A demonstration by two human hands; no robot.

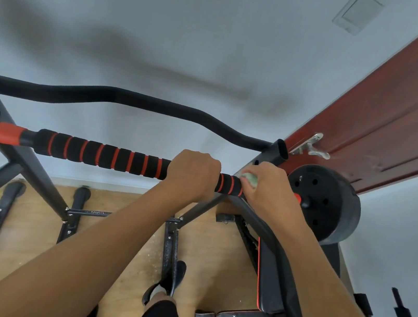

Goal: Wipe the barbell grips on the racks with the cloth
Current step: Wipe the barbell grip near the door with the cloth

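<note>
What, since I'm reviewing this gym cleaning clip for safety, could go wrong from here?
1. The right hand holds the cloth at the grip's end, close beside the rack upright; its fingers could get pinched there if the barbell shifts.
2. The left hand grips the foam grip; the patch under it may go unwiped.
3. A weight plate sits on the right end; hard rubbing might roll the bar.

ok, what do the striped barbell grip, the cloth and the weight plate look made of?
Barbell grip: probably foam, matte black, segmented by orange rings.
Cloth: soft pale-green fabric, bunched; weave too small to tell.
Weight plate: matte black, dull sheen, likely rubber or plastic coating, uncertain.
</note>
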